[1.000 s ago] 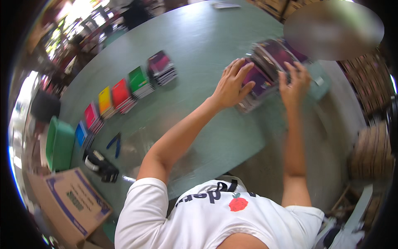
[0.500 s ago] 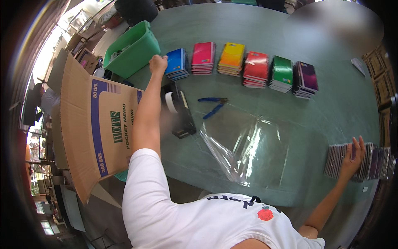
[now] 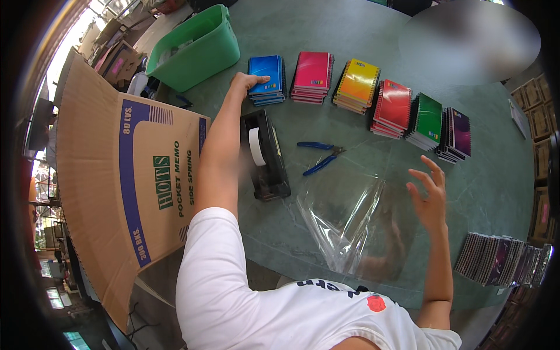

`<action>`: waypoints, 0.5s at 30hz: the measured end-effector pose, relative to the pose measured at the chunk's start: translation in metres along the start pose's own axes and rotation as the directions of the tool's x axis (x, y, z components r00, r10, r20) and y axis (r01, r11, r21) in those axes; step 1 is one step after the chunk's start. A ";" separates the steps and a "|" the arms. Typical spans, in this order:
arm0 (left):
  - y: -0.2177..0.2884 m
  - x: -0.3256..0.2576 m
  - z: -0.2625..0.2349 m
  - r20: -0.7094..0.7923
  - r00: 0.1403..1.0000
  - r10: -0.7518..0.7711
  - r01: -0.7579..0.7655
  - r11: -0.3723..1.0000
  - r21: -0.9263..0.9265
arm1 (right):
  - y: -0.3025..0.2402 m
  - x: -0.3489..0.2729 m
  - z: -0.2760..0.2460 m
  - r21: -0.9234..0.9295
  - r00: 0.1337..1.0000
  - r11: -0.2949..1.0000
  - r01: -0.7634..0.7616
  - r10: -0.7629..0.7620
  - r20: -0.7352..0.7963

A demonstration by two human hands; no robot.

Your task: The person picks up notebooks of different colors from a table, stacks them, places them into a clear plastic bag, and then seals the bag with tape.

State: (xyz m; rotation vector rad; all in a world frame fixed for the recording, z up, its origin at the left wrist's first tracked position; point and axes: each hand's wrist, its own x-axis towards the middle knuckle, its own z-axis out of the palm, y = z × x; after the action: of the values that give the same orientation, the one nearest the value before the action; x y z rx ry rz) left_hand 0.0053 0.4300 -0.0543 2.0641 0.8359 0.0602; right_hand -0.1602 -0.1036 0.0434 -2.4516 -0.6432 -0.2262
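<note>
Several small spiral notebooks stand in an arc of stacks. My left hand [image 3: 246, 83] grips the left edge of the blue notebook stack [image 3: 266, 76], thumb on the top cover; its other fingers are mostly hidden. Rightward follow the pink [image 3: 313, 73], yellow [image 3: 358, 80], red [image 3: 393, 104], green [image 3: 427, 118] and purple [image 3: 458, 131] stacks. My right hand [image 3: 430, 198] is raised, empty, fingers apart, near the green stack and right of a clear plastic sheet [image 3: 350, 216] on the table.
A large cardboard box [image 3: 157, 181] stands at the left, with a green bin [image 3: 198, 55] beyond it. A black tape dispenser [image 3: 265, 157] and blue-handled cutters [image 3: 319, 156] lie mid-table [image 3: 350, 29]. At the right edge is a row of dark spiral notebooks [image 3: 501, 259].
My right hand has left the dark notebook row and moved left, over the table. My left thumb now reaches onto the blue stack's cover. The view has shifted slightly.
</note>
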 end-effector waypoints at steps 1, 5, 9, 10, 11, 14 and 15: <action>0.008 -0.007 0.005 -0.056 0.997 0.048 -0.041 0.993 0.114 | 0.002 -0.001 0.002 -0.004 1.000 1.000 -0.010 0.010 0.025; 0.036 -0.040 0.011 -0.206 0.949 0.237 -0.099 0.848 0.520 | 0.008 -0.008 0.003 0.048 0.995 0.996 -0.071 0.068 0.070; 0.037 -0.055 -0.010 -0.318 0.905 0.282 -0.084 0.851 0.518 | 0.011 0.001 0.007 0.222 0.989 0.968 -0.116 0.092 0.118; 0.053 -0.063 -0.018 -0.318 0.902 0.292 -0.093 0.850 0.518 | 0.012 0.006 0.009 0.269 0.986 0.954 -0.130 0.096 0.135; 0.070 -0.071 -0.028 -0.260 0.855 0.449 -0.287 0.827 0.484 | 0.004 0.018 0.011 0.237 0.999 0.971 -0.033 0.036 -0.010; 0.144 -0.159 0.007 0.400 0.503 0.766 -0.864 0.431 0.262 | -0.035 0.063 0.033 0.055 0.933 0.984 0.171 -0.143 -0.331; 0.160 -0.194 0.030 0.560 0.323 0.763 -0.936 0.344 0.071 | -0.046 0.078 0.039 -0.016 0.905 0.975 0.222 -0.213 -0.369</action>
State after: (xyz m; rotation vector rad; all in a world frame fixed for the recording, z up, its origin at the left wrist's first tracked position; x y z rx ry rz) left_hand -0.0481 0.2339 0.0969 2.5345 -0.7490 0.0183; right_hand -0.1145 -0.0170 0.0577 -2.2227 -0.7419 -0.7443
